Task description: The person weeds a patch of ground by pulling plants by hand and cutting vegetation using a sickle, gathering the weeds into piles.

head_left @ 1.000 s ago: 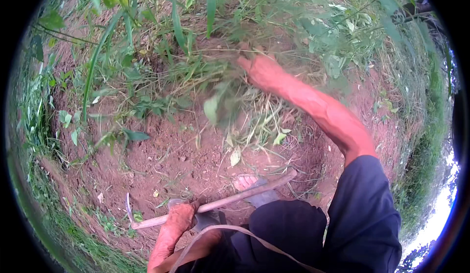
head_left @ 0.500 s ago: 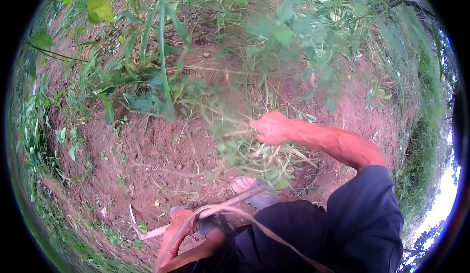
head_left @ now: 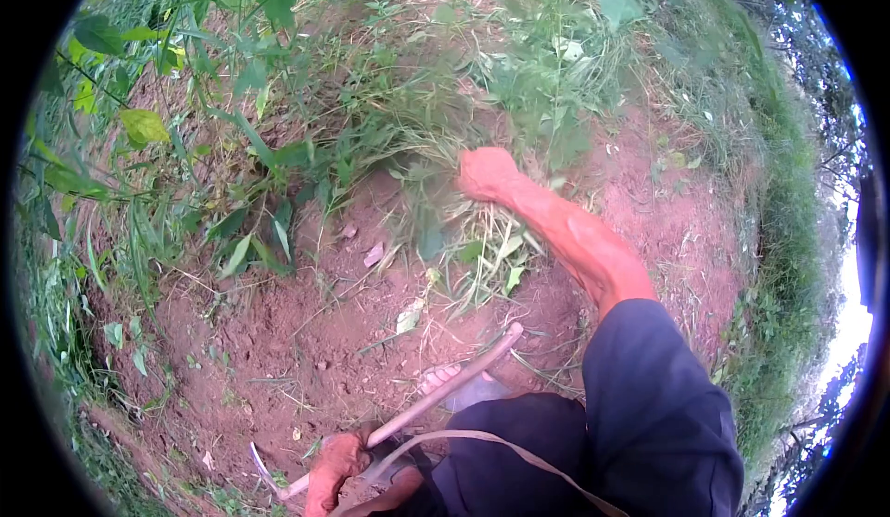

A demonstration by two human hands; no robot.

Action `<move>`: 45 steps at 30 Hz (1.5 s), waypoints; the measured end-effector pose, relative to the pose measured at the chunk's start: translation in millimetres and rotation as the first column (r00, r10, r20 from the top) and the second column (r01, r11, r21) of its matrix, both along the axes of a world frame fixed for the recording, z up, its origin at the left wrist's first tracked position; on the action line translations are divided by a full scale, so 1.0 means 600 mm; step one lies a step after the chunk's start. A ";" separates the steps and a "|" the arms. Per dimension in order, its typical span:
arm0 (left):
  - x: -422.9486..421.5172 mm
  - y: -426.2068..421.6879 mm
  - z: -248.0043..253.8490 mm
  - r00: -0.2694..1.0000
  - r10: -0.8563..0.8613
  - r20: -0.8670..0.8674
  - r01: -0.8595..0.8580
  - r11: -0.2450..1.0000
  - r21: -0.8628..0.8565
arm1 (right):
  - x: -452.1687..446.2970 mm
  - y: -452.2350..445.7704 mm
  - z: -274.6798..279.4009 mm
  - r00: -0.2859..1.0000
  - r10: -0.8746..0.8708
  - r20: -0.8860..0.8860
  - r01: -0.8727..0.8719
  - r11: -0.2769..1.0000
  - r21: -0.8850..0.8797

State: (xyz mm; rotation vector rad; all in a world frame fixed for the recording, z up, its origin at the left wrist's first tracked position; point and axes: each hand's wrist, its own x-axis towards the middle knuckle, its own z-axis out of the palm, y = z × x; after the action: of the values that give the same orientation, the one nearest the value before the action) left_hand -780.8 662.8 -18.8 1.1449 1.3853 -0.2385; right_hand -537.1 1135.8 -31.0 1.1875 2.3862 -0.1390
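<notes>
My right hand (head_left: 489,174) is closed round a bunch of green weeds (head_left: 422,141) that spreads to its left, near the middle of the view. At the bottom, my left hand (head_left: 339,458) grips the wooden handle (head_left: 445,392) of a tool, close to its curved metal blade (head_left: 265,466). The handle slants up to the right across my foot (head_left: 439,378). Below my right hand, a pile of loose pulled weeds (head_left: 487,262) lies on the reddish soil (head_left: 343,331).
Leafy plants (head_left: 278,155) rise at the upper left, some close to the camera. More cut grass (head_left: 575,72) lies at the upper right, and a grassy strip (head_left: 779,276) runs down the right side. A pale strap (head_left: 501,445) crosses my dark trousers.
My right hand first came down towards the pile with weeds, then moved back up and left to the growing weeds. My left hand and the tool sit slightly lower in view.
</notes>
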 end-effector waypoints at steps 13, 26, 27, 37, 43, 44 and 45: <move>-0.002 0.016 -0.006 1.000 0.005 -0.025 -0.005 1.000 -0.014 | 0.083 -0.095 0.020 0.957 0.192 -0.217 -0.187 0.981 0.047; 0.004 -0.007 -0.008 0.998 0.055 -0.037 -0.054 0.998 0.025 | 0.094 0.043 -0.008 0.990 -0.038 0.137 0.031 0.998 0.053; 0.005 -0.009 -0.011 0.997 0.061 -0.035 -0.060 0.998 0.031 | 0.096 0.031 -0.010 0.983 -0.182 0.028 0.181 0.982 0.049; 0.013 0.001 0.013 0.987 0.091 -0.134 -0.094 0.995 -0.020 | 0.117 0.005 -0.007 0.992 0.053 0.118 -0.033 0.986 -0.164; 0.013 0.011 0.007 0.979 0.205 -0.009 -0.205 0.978 -0.046 | 0.087 0.052 0.042 0.954 -0.220 0.205 0.278 0.907 -0.318; 0.009 0.001 0.002 0.982 0.191 0.006 -0.190 0.979 -0.068 | 0.085 0.059 0.039 0.955 -0.227 0.192 0.278 0.909 -0.311; 0.004 0.001 0.000 0.985 0.173 0.021 -0.171 0.981 -0.088 | 0.087 0.065 0.033 0.951 -0.215 0.221 0.273 0.920 -0.279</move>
State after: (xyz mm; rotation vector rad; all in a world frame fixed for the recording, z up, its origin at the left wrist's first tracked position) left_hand -778.2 663.2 -18.8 0.9483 1.4258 -0.1554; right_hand -484.9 1174.7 -11.2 1.2806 1.9594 -0.4440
